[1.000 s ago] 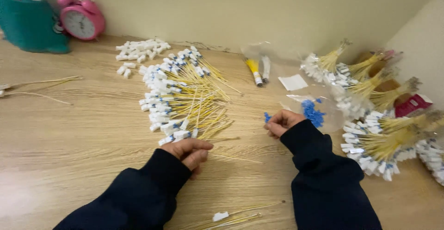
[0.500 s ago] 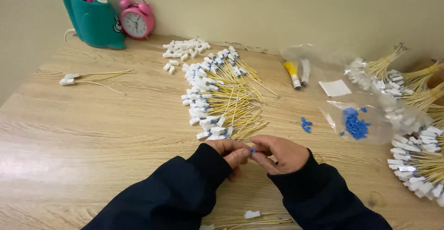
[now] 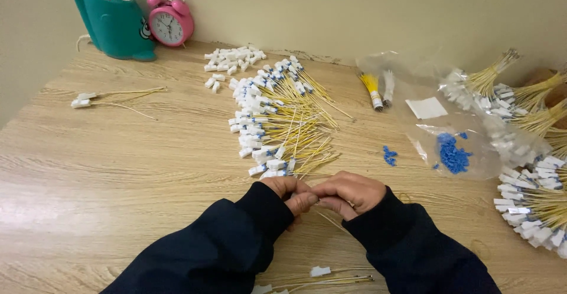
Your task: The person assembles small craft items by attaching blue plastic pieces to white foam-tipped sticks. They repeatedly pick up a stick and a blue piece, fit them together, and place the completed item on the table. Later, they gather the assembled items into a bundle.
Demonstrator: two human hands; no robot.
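- Left hand pinched on a thin yellow wire, fingertips now pressed against the other hand's; a second ago apart.
- Just beyond the knuckles: heap of finished yellow wires with white connectors on the table.
- Right hand clenched around something small, back from the blue pieces off to its right; likely fitting one on.

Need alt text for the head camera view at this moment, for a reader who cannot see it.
Two hands in dark sleeves, left hand and right hand, meet fingertip to fingertip over a wooden table, pinching a thin yellow wire. Beyond them lies a pile of yellow wires with white connectors, with a clear bag of blue pieces to the right and a pink alarm clock by the wall.
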